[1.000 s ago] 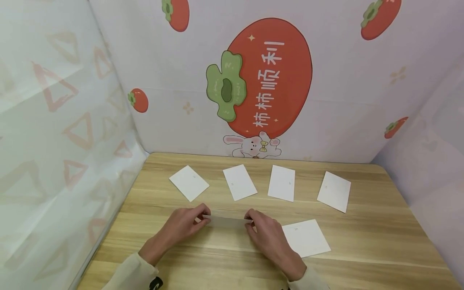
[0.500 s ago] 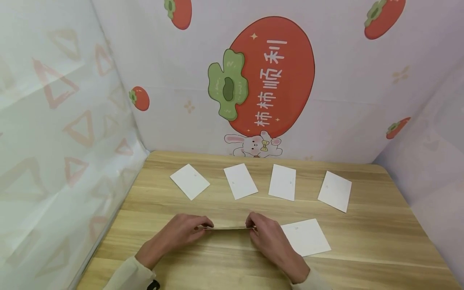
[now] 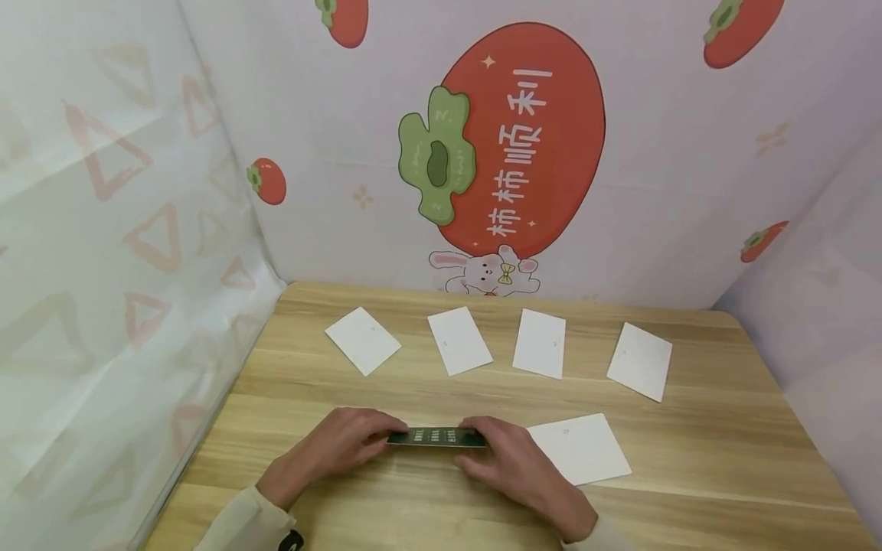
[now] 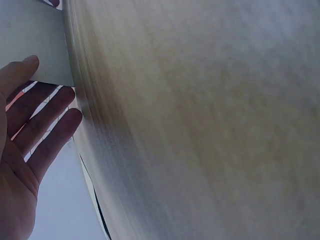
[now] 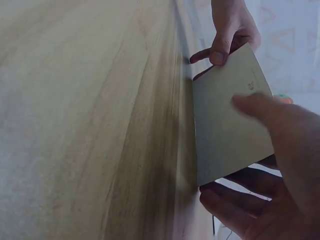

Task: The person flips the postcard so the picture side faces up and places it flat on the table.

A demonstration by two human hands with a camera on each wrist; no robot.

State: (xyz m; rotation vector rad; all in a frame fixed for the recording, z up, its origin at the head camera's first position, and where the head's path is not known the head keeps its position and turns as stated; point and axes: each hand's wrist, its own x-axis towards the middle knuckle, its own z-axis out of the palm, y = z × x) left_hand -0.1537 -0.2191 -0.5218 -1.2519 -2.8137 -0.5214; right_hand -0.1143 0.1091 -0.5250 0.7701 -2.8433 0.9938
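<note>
Between my hands a card (image 3: 436, 437) stands tilted on its long edge, low over the table. Its dark green face with white print shows in the head view, and its plain pale back (image 5: 222, 130) in the right wrist view. My left hand (image 3: 341, 442) pinches the left end, thumb on the pale back, fingers behind, as the left wrist view shows. At the other end my right hand (image 3: 517, 463) holds the card with fingers behind it; its thumb, blurred, lies over the pale side. Whether that thumb touches is unclear.
Along the back of the wooden table (image 3: 289, 383) lie several white cards, among them one at the left (image 3: 363, 340) and one at the right (image 3: 639, 362). Another white card (image 3: 582, 449) lies right beside my right hand. A printed cloth (image 3: 331, 229) rises behind the table.
The card has tipped from its pale side to edge-on, and now shows its dark green face to the head view. Both hands have come slightly lower; my right thumb has spread away from its fingers.
</note>
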